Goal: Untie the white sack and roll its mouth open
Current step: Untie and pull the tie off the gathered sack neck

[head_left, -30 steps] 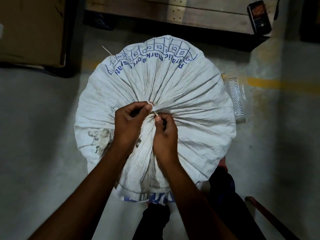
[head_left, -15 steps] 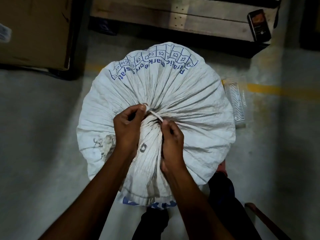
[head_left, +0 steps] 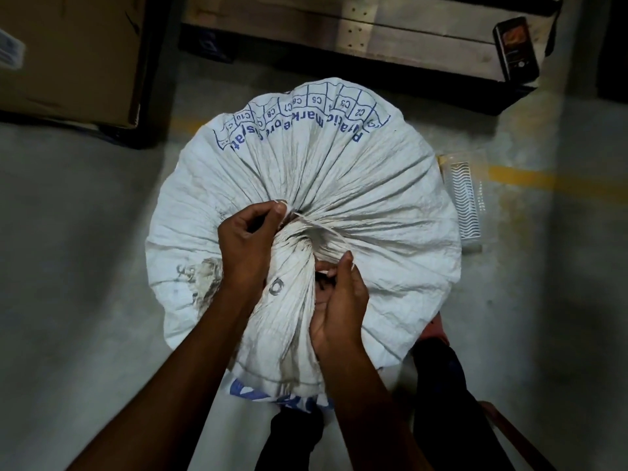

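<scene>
Both hands are moving apart now, the right hand (head_left: pixel 339 294) pulling the thin string (head_left: pixel 323 229) out longer while the left hand (head_left: pixel 248 243) is pinching its other end. Fingers of both hands are squeezing the string at the bunched neck of the white sack (head_left: pixel 356 185), which is sitting full and round on the floor (head_left: pixel 74 266). It is looking heavy but soft and crinkly, so I think holding the loose cloth by the neck is working best.

The white sack (head_left: pixel 356 185) looks like woven plastic cloth — matt, creased all over, with blue print and some grey smudges. The tie (head_left: pixel 323 229) at its gathered neck is a thin pale string or strip, hard to say which. Floor (head_left: pixel 85 249) is dull grey concrete, slightly mottled, with a worn yellow painted line. Cardboard box (head_left: pixel 68 52) is plain brown and matt. The pallet (head_left: pixel 407 39) is rough bare wood — and the phone (head_left: pixel 516 49) on it looks like glossy black plastic.
</scene>
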A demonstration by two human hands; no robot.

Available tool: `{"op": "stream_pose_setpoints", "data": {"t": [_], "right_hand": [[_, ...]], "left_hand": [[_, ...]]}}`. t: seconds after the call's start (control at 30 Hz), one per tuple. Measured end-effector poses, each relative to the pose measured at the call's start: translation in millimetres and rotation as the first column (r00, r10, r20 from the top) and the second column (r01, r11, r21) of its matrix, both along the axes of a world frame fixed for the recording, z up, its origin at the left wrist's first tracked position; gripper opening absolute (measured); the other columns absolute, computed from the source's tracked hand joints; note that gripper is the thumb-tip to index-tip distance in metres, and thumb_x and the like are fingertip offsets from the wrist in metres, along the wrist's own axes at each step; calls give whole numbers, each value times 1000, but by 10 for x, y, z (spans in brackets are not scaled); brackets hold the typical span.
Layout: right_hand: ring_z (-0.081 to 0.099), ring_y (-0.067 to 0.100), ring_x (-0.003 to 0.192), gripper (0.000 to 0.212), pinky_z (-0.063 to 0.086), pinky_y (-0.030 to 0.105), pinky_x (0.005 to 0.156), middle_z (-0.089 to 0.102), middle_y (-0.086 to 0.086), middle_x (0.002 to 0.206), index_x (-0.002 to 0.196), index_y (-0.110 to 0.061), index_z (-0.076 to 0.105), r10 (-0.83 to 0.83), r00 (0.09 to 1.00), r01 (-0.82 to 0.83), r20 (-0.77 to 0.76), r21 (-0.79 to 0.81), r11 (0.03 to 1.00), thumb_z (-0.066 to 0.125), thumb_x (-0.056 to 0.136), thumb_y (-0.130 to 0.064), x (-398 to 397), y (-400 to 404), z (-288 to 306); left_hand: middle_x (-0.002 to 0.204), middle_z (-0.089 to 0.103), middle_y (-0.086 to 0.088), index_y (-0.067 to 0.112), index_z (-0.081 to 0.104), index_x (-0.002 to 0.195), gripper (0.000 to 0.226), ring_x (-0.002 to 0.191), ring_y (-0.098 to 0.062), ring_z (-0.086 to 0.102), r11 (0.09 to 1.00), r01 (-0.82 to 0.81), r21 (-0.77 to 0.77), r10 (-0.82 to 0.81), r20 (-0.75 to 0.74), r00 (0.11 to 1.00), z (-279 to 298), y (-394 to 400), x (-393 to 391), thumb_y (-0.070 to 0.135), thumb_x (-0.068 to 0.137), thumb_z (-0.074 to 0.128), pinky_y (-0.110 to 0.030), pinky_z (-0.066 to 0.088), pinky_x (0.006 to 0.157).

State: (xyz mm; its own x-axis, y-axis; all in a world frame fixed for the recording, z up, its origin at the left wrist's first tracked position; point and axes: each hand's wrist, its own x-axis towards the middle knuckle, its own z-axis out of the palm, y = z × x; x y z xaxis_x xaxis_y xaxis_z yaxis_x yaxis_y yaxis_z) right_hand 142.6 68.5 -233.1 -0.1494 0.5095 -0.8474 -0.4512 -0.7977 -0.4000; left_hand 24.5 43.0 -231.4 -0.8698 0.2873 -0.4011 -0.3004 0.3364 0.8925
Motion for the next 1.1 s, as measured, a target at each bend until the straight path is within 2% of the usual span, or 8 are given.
{"op": "stream_pose_setpoints", "data": {"t": [0.1,0.27,0.43,0.53,0.67,0.8,0.93,1.1], "right_hand": [[78,32,77,46,65,38,67,71,19,70,73,-5,51,-56,998,56,-2,-72,996,46,110,-32,31,19,17],[73,28,75,10,64,40,69,67,17,78,108,-7,54,60,968,-87,244,100,991,52,109,-16,29,54,-54],[73,22,89,19,58,41,86,79,11,94,91,-17,73,362,857,-481,367,313,819,62,102,-5,100,-66,-165],[75,21,90,22,60,38,85,80,10,95,92,-16,76,337,876,-441,345,292,848,59,105,-10,103,-70,-145],[76,17,87,20,60,28,78,81,6,93,99,-11,76,292,926,-350,240,252,902,58,106,-10,77,-38,-111],[76,20,86,19,60,30,77,79,12,95,106,-3,74,268,951,-297,153,216,930,56,106,-10,89,-44,-125],[75,26,90,21,61,38,83,79,17,99,110,-2,73,282,954,-297,104,191,936,55,107,-12,105,-54,-178],[65,21,72,20,53,34,71,68,6,74,112,-9,71,307,942,-328,135,174,929,52,109,-17,178,-26,-235]], "left_hand": [[92,81,-12,-1,80,103,18,90,-19,77,1000,8,-24,-8,-19,1000,-16,0,-42,13,92,76,-32,61,88],[80,79,7,6,79,101,12,80,-4,74,997,69,28,-68,-20,997,28,27,5,4,90,77,-16,56,78],[78,64,-1,14,80,104,28,65,-2,56,967,251,-38,-253,-119,960,94,-27,5,8,78,88,-14,48,67],[87,65,-1,16,78,106,30,69,-7,56,970,218,-111,-240,-260,935,193,-6,-2,14,78,89,-18,47,65],[86,66,1,18,73,98,12,71,-17,57,928,280,-248,-373,-564,737,379,68,37,18,89,81,-27,46,64],[87,76,2,22,79,112,18,70,-15,61,865,380,-327,-500,-520,693,320,39,63,27,95,75,-36,54,68],[81,60,7,29,75,127,36,77,-14,60,814,319,-486,-553,-477,683,332,-3,30,41,93,75,-27,48,74],[96,74,-5,34,70,129,60,104,-28,63,638,298,-710,-681,-339,650,447,-87,64,71,82,69,-40,55,81]]}}
